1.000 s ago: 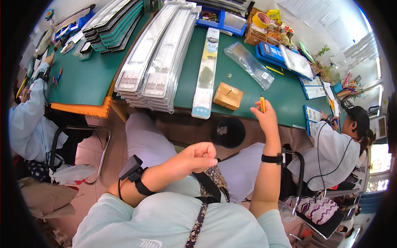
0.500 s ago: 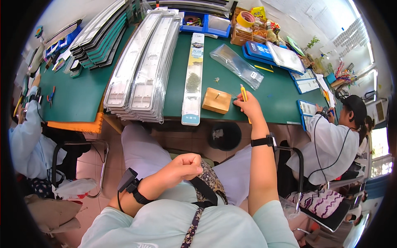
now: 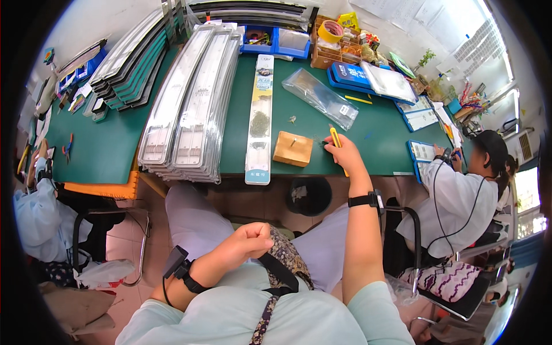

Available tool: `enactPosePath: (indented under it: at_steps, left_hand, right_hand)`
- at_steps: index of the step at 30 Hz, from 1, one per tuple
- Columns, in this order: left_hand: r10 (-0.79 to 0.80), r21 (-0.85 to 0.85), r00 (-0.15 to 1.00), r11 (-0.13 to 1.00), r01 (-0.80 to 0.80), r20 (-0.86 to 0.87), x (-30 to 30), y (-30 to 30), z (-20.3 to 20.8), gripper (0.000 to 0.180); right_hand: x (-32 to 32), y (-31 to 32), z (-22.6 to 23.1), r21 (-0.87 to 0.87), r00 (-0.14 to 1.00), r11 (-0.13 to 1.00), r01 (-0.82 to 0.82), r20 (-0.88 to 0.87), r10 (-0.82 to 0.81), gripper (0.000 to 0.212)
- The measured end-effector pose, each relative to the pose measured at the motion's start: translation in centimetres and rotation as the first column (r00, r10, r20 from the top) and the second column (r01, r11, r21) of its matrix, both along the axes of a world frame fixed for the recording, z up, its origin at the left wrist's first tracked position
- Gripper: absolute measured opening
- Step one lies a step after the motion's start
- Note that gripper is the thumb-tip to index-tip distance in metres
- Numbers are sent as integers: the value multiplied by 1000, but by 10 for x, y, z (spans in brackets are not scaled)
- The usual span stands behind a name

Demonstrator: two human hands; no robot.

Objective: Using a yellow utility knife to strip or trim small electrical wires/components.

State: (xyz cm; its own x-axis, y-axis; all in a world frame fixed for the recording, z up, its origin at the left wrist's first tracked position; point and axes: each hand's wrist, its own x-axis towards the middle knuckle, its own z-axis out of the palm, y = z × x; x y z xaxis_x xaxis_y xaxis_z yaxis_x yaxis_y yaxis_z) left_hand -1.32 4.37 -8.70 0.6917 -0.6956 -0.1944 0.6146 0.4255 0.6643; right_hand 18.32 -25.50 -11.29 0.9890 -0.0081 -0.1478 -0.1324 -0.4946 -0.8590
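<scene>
My right hand [image 3: 344, 153] rests at the table's near edge, closed around a yellow utility knife [image 3: 334, 138] that points up and away. A small dark bit, too small to name, lies by its fingertips. Just left of this hand stands a wooden block [image 3: 292, 149] with a short metal pin upright in its top. A tiny tangle of metallic-looking pieces [image 3: 292, 119] lies beyond the block. My left hand [image 3: 250, 241] is held in front of my chest, fingers curled and thumb pressed against them; whatever it may hold is hidden.
A long printed package [image 3: 260, 121] lies left of the block, beside a tall stack of clear plastic cases [image 3: 187, 109]. A clear plastic sleeve [image 3: 322, 98] lies behind. Below the table edge stands a black bin [image 3: 309, 196]. Co-workers sit left and right [image 3: 451, 190].
The whole view has shifted slightly, so the table things sit a little lower and further left. Both hands keep nearly the same pose; the right still grips the knife beside the block.
</scene>
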Motion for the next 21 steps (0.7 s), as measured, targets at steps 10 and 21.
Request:
enactPosePath:
  at_steps: [10, 21]
  left_hand:
    - [-28, -1, 1000, 1000, 28, -11, -1, -4, -5, 30]
    - [-22, 16, 1000, 1000, 23, -11, 1, -9, -5, 30]
  right_hand:
    - [5, 9, -3, -288, 986, 958, -17, 153, 63, 20]
    - [9, 22, -1, -289, 961, 957, 26, 271, 55, 22]
